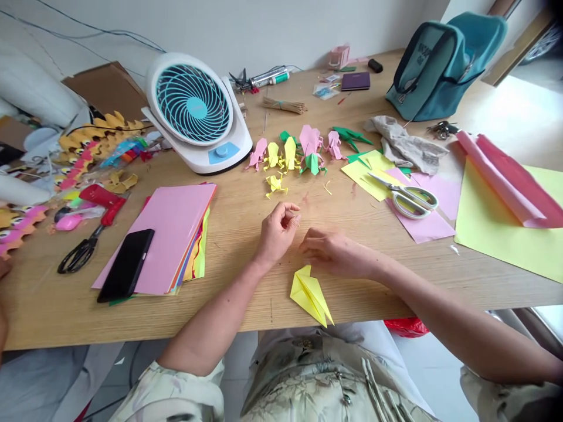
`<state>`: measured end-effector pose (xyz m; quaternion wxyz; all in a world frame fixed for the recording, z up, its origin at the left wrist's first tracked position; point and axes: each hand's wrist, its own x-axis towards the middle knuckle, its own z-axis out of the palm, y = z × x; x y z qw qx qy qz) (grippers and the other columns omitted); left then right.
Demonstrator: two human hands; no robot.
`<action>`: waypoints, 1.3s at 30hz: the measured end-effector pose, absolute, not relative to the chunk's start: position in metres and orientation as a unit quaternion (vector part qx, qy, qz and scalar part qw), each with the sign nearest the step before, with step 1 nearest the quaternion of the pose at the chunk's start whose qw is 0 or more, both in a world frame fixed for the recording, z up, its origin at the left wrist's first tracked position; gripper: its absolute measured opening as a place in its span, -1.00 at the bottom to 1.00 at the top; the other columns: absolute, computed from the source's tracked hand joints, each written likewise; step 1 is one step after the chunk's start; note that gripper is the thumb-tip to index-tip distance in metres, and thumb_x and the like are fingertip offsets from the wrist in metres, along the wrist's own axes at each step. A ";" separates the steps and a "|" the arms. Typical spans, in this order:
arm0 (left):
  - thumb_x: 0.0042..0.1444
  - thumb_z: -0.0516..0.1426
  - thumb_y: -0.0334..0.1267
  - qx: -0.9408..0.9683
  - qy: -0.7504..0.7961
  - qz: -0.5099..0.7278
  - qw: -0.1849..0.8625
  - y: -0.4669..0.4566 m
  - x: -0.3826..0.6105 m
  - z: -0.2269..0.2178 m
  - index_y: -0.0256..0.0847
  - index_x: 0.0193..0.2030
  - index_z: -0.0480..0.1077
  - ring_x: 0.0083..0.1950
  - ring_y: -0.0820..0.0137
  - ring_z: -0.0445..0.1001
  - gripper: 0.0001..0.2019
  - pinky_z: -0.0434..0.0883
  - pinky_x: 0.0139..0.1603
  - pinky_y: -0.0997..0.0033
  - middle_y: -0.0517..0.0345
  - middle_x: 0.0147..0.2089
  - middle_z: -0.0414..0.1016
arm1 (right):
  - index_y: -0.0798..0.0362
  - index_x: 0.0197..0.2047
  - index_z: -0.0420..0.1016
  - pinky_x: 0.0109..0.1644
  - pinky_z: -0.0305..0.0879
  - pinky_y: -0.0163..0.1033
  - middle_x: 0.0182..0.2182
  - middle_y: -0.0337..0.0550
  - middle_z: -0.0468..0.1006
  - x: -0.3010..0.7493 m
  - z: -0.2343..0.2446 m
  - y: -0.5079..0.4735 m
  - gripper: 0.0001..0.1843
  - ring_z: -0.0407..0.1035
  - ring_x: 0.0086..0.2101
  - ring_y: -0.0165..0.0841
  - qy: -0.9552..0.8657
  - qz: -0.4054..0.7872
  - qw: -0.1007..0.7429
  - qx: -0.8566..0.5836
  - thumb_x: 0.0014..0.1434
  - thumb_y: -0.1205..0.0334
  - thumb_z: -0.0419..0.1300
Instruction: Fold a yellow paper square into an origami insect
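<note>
Pale leaf-print top [299, 384], loose matching sleeves [178, 390], light cords [372, 389] down the front, whitish trousers [389, 349]

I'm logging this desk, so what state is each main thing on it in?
Pointed yellow paper piece, folded, lying loose
Black rectangular smartphone, screen dark
White-and-grey-handled metal scissors, blades together
Greyish woven cloth, crumpled
Thin brown stick bundle, tied
White plastic fan, tilted back; running or not unclear
Pink-and-red sheet, curled over
Teal fabric bag, standing upright
</note>
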<state>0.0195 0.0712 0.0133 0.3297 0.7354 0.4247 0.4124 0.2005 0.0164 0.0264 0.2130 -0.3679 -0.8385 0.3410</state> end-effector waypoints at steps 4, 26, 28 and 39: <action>0.25 0.10 -0.31 0.747 0.413 0.397 0.337 0.071 0.019 0.015 -0.21 -0.13 0.37 -0.40 0.49 0.40 -0.91 0.32 -0.30 0.53 0.28 -0.45 0.37 | 0.11 -0.11 0.52 -0.06 0.28 -0.23 -0.15 -0.05 0.42 0.198 0.028 0.015 -0.77 0.37 -0.17 -0.30 -0.857 0.345 0.157 -0.349 0.13 0.46 0.25; 0.25 0.10 -0.24 0.728 0.413 0.374 0.401 0.075 0.018 0.007 -0.21 -0.20 0.40 -0.40 0.50 0.44 -0.89 0.37 -0.30 0.54 0.25 -0.45 0.40 | 0.00 -0.20 0.56 0.27 0.03 0.06 0.11 -0.01 0.35 0.198 0.032 0.004 -0.83 0.15 0.21 -0.13 -0.895 0.374 0.115 -0.213 0.13 0.41 0.27; 0.24 0.10 -0.25 0.728 0.414 0.370 0.401 0.075 0.019 0.006 -0.21 -0.20 0.40 -0.39 0.51 0.44 -0.90 0.37 -0.29 0.55 0.24 -0.43 0.42 | 0.03 -0.26 0.54 0.25 0.08 0.01 0.05 -0.02 0.40 0.199 0.032 0.005 -0.90 0.22 0.16 -0.16 -0.888 0.384 0.136 -0.214 0.15 0.40 0.26; 0.33 -0.02 0.11 0.723 0.360 0.258 0.530 0.067 0.007 0.030 -0.23 -0.09 0.50 -0.26 0.40 0.55 -0.55 0.45 -0.36 0.52 0.04 -0.23 0.55 | 0.02 0.01 0.40 -0.30 0.19 -0.34 -0.36 -0.30 0.49 0.232 0.032 0.025 -0.70 0.31 -0.41 -0.43 -0.769 0.366 0.268 -0.450 0.19 0.26 0.22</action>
